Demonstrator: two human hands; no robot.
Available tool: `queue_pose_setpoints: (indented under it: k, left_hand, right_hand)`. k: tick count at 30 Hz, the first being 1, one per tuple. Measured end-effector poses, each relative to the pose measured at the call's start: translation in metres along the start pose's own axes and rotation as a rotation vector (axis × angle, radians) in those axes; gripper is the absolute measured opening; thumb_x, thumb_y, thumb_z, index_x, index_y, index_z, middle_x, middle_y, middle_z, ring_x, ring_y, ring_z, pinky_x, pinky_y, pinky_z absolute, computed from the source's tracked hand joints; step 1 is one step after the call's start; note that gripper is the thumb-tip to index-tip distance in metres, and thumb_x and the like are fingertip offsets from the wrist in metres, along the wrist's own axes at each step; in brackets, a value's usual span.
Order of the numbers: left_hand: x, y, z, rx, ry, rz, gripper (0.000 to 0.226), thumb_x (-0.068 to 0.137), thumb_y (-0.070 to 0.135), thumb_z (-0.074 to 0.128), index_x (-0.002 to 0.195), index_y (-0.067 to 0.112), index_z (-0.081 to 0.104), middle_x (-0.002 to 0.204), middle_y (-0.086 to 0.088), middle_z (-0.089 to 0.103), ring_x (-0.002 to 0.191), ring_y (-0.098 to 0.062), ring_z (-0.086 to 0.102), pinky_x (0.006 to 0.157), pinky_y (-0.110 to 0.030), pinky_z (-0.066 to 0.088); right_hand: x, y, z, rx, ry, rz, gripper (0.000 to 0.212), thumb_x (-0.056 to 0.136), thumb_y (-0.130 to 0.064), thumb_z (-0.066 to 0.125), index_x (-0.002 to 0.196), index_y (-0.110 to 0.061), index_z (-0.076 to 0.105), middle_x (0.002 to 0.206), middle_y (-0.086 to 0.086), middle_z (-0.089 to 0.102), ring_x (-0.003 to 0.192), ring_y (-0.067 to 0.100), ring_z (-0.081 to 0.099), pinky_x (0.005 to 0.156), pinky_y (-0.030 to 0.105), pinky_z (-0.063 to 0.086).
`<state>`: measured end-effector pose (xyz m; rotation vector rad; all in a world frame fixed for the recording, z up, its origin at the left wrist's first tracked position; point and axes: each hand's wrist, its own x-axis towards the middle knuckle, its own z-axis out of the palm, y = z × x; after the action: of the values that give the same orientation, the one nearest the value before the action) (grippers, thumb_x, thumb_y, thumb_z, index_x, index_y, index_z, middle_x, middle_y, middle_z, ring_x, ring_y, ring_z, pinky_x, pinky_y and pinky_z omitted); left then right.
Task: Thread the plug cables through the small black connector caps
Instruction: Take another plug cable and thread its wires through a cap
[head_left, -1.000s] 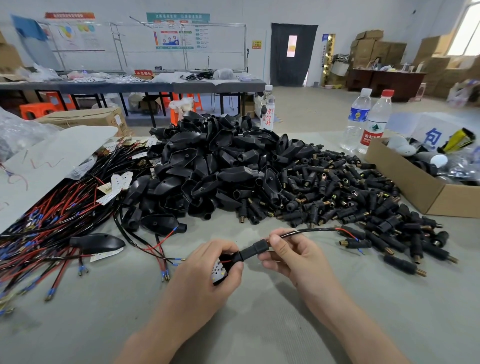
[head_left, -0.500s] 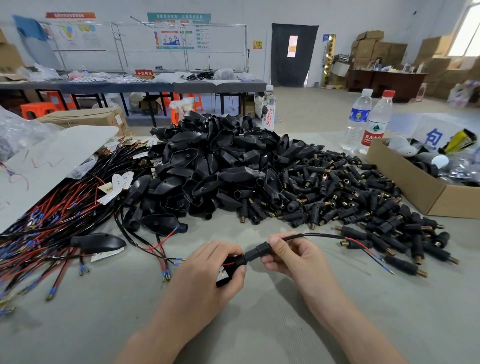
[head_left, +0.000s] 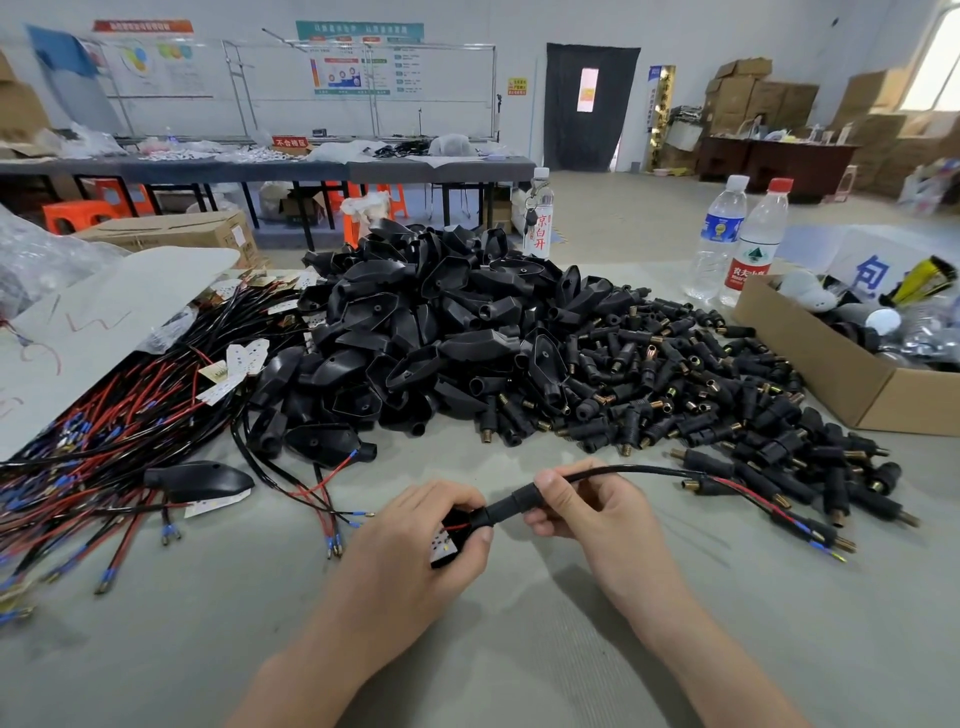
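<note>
Connector cap (head_left: 511, 502) sits threaded on the black cable (head_left: 639, 470), between both hands above the grey table (head_left: 519, 654). Left hand (head_left: 410, 551) grips the plug end (head_left: 445, 546); right hand (head_left: 597, 525) pinches the cable just beyond the cap. Loose caps (head_left: 701, 395) lie heaped behind.

Inspector: Near edge of the desk (head_left: 156, 649)?
Assessor: Bare grey surface, open to left and right corners.
Inspector: Ahead?
Assessor: Blocked. Heap of black housings (head_left: 441, 332) at centre; connector caps (head_left: 701, 395) spread rightward, close to the cardboard box (head_left: 831, 384).
Inspector: Left side?
Assessor: Cable bundle (head_left: 104, 441) covers it; loose cable ends (head_left: 327, 499) trail onto the bare patch near centre.
</note>
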<state>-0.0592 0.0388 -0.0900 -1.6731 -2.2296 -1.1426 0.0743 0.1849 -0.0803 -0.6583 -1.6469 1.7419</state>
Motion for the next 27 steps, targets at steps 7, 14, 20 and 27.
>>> queue_pose_setpoints:
  k: [7,14,20,27]
  left_hand:
    - [0.0003,-0.0042,-0.0031,-0.257,-0.134,-0.121,0.019,0.085,0.049,0.055,0.1,0.037,0.059,0.087,0.014,0.066,0.082,-0.012,0.062,0.072,-0.026,0.047]
    - [0.0041,-0.0048,-0.0063,-0.465,-0.145,-0.236,0.023,0.083,0.044,0.06,0.101,0.031,0.066,0.094,0.009,0.071,0.094,-0.01,0.066,0.085,-0.019,0.047]
    - [0.0065,-0.0068,-0.0081,-0.532,-0.183,-0.289,0.022,0.085,0.043,0.06,0.103,0.032,0.066,0.097,0.008,0.072,0.095,-0.006,0.067,0.091,-0.024,0.051]
    - [0.0039,-0.0067,-0.008,-0.52,-0.17,-0.287,0.029,0.082,0.05,0.06,0.105,0.033,0.067,0.094,0.009,0.072,0.09,-0.006,0.066,0.086,-0.022,0.048]
  right_hand:
    - [-0.0034,-0.0004,-0.0026,-0.107,-0.031,-0.072,0.015,0.093,-0.025,0.068,0.094,-0.01,0.067,0.077,0.006,0.076,0.072,0.016,0.073,0.069,0.018,0.055]
    - [-0.0034,-0.0049,-0.0045,-0.048,-0.056,-0.106,0.016,0.078,-0.038,0.071,0.089,-0.027,0.073,0.083,0.004,0.076,0.08,0.018,0.073,0.077,0.026,0.059]
    - [-0.0041,-0.0075,-0.0027,0.083,-0.114,-0.12,0.01,0.08,-0.028,0.071,0.089,-0.028,0.076,0.099,0.004,0.077,0.091,0.017,0.074,0.081,0.022,0.057]
    - [-0.0019,-0.0065,-0.0016,0.188,-0.123,-0.099,0.008,0.081,-0.022,0.071,0.086,-0.026,0.076,0.107,0.008,0.076,0.102,0.023,0.072,0.084,0.024,0.057]
